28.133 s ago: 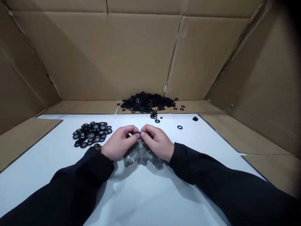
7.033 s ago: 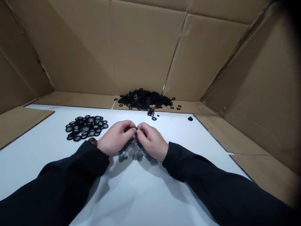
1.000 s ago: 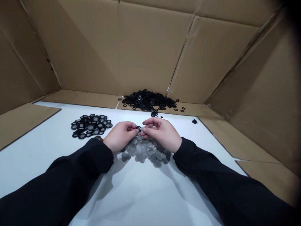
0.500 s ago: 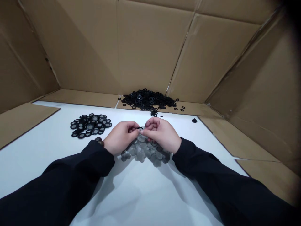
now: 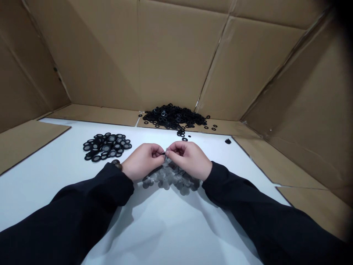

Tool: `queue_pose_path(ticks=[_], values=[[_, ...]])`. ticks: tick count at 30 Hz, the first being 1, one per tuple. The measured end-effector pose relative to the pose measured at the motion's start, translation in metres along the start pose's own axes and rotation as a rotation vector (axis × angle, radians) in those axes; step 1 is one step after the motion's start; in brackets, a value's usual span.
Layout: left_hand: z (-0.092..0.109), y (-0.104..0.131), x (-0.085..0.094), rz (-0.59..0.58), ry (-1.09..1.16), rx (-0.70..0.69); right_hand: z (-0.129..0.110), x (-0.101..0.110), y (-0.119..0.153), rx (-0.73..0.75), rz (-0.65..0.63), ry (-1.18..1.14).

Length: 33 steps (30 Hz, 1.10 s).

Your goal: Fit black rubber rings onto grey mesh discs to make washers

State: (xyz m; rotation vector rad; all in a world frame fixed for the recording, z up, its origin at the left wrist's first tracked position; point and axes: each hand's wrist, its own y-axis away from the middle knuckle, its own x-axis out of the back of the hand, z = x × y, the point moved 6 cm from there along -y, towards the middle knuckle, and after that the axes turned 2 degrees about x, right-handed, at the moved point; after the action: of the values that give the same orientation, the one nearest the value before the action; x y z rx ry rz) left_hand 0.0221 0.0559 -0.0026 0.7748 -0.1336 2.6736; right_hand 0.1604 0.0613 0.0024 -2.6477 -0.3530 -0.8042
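My left hand (image 5: pixel 146 160) is closed in a pinch on a small black rubber ring (image 5: pixel 164 153), of which only a dark sliver shows between the fingertips. From the other side my right hand (image 5: pixel 190 157) pinches at the same ring, thumb and forefinger pressed together. Whether a disc sits inside the ring is hidden by the fingers. Just below both hands lies a loose heap of thin grey discs (image 5: pixel 167 180), partly covered by them.
Black rings in a large pile (image 5: pixel 173 117) lie at the back, against the cardboard wall (image 5: pixel 176 55). To the left is a cluster of black rings with grey discs inside (image 5: pixel 106 148). A small black clump (image 5: pixel 228 141) rests at the right on the white tabletop (image 5: pixel 154 235).
My right fingers have come in against the ring, which has tipped from an open arc to a thin sliver. A loose ring behind my right hand has come into view.
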Motion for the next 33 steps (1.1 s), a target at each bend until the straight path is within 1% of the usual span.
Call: queue_pose_path(ticks=[5, 11, 13, 16, 20, 23, 27, 29, 33], values=[[-0.001, -0.001, 0.001, 0.007, 0.060, 0.018, -0.004, -0.002, 0.001, 0.052, -0.022, 0.065], [-0.001, -0.003, 0.003, 0.058, 0.062, -0.006, -0.007, -0.003, 0.001, 0.107, 0.038, 0.089], [0.000, -0.002, 0.003, 0.079, 0.068, -0.016, -0.005, -0.004, 0.001, 0.085, 0.038, 0.055], [0.001, -0.001, 0.002, 0.105, 0.140, -0.016, -0.001, -0.008, 0.001, 0.036, 0.010, -0.013], [-0.001, -0.001, 0.001, 0.130, 0.249, -0.009, 0.001, -0.009, 0.001, 0.026, 0.013, -0.096], [-0.004, -0.003, 0.001, 0.139, 0.272, 0.007, 0.004, -0.011, 0.001, -0.013, 0.027, -0.169], [-0.004, -0.004, 0.003, 0.160, 0.278, 0.021, 0.007, -0.016, 0.001, -0.098, 0.010, -0.316], [-0.004, -0.003, 0.002, 0.150, 0.290, 0.032, 0.007, -0.017, 0.001, -0.102, 0.002, -0.361], [-0.003, -0.001, -0.004, 0.047, 0.240, 0.036, 0.009, -0.014, 0.000, -0.126, -0.023, -0.396]])
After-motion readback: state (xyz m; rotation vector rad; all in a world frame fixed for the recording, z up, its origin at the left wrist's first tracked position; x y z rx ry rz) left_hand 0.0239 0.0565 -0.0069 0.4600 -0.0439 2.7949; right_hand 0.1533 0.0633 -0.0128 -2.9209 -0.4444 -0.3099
